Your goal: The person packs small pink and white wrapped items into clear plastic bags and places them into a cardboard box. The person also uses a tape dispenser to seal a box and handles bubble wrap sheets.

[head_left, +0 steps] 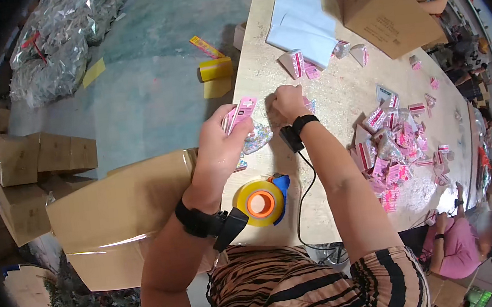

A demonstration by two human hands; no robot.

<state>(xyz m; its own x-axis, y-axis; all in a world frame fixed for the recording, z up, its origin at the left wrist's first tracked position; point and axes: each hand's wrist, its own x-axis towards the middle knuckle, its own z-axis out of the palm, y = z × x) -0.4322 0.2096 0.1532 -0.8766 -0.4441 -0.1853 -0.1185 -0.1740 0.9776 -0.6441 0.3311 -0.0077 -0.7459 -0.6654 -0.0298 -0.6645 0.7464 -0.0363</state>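
While the left hand (221, 141) grips pink packets (240, 112), the closed right hand (288, 102) should pinch one squarely near the table (259, 50) edge.

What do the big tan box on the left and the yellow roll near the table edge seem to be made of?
The big tan box looks like matte cardboard, with glossy clear tape glinting along its seam. The yellow roll looks like shiny plastic packing tape on an orange core.

Both bare forearms rise from the lower edge, each with a black wrist strap. The left hand (220, 138) is raised with its fingers pinched closed. The right hand (288, 102) is curled knuckles-up, just beside it.
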